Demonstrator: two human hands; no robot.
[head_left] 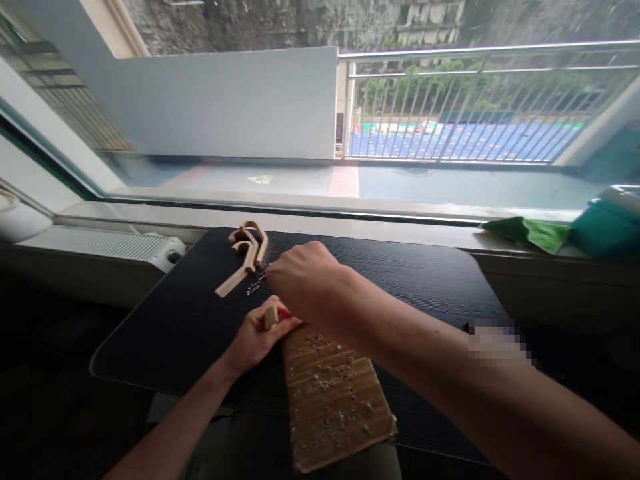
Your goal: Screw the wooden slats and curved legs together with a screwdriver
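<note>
My left hand point(254, 339) is closed round a small light wooden piece point(271, 316) at the top edge of a corrugated cardboard sheet point(334, 407) strewn with wood shavings. Something red shows beside that piece. My right hand point(305, 283) is a closed fist just above it, knuckles up; what its fingers hold is hidden. Both hands work over a black ribbed table point(190, 320).
Curved wooden pieces point(249, 257) and a few small metal pins point(255, 285) lie on the table beyond my hands. A window sill runs behind, with a green cloth point(530, 233) and a teal object point(607, 223) at the right. A white radiator point(100, 243) sits left.
</note>
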